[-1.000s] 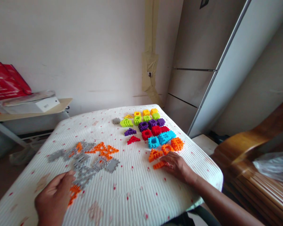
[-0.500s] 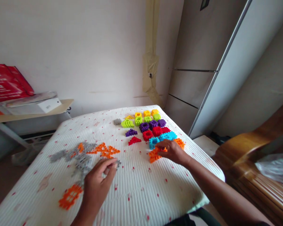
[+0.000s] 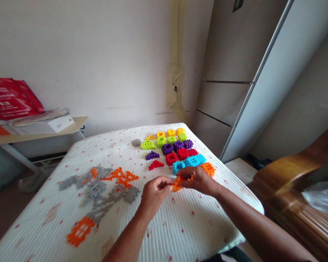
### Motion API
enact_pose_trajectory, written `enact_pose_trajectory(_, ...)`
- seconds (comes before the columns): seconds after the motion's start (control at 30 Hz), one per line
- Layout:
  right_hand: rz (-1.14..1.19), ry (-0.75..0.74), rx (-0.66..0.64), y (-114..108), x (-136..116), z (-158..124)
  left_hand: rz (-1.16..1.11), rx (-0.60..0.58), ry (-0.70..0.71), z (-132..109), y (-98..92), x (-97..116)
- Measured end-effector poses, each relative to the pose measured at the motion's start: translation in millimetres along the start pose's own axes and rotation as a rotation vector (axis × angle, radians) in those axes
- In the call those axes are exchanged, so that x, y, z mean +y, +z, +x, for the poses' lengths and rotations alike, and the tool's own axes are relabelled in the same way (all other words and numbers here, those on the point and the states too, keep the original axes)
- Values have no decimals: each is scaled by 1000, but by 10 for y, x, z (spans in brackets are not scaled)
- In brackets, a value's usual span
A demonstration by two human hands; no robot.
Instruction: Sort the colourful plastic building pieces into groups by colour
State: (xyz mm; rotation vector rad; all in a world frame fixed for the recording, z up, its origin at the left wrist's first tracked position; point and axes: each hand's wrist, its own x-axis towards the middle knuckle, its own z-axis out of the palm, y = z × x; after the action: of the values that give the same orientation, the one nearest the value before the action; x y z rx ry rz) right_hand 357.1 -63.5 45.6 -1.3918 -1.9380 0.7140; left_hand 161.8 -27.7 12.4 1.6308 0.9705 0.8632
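Observation:
Close to the right edge of the bed-like surface, my right hand [image 3: 199, 179] grips an orange interlocking building block [image 3: 177, 185] from above, its fingers curled round it. My left hand [image 3: 156, 193] pinches the left end of that same block, thumb and forefinger together. Just behind the block are light-blue blocks [image 3: 194, 160]. Another orange block [image 3: 208, 169] sits right of my right hand. To the left lies a loose pile of grey pieces [image 3: 95, 189] with orange triangular pieces [image 3: 123, 176] beside it. An orange window piece [image 3: 80, 231] lies flat nearer me.
Rows of red [image 3: 171, 158], purple [image 3: 167, 148], green [image 3: 160, 141] and yellow blocks [image 3: 171, 133] stand toward the far corner. A flat red piece [image 3: 155, 165] lies left of them. A side table [image 3: 76, 123] is at left, a wooden armrest [image 3: 295, 163] at right.
My left hand has left the grey pile and moved right to the orange block. My right hand stays on that block, which has shifted slightly.

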Motion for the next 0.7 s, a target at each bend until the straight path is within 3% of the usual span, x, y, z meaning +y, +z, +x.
enact_pose_trajectory(0.23,27,39,27,36,22,-24,24,-17,13,-19,15,-17)
enact_pose_trajectory(0.4,18,26,12,27,28,-53,-104,-22,-57,-31,41,2)
enact_pose_trajectory(0.5,-18,5,76,6,75,-83,-207,-1,-120,-7,43,7)
enact_pose_trajectory(0.6,-197,-136,212,-13,123,-130,-291,37,-182,45,40,-11)
enact_pose_trajectory(0.7,-390,-312,265,3,151,-176,-341,54,-237,96,50,-45)
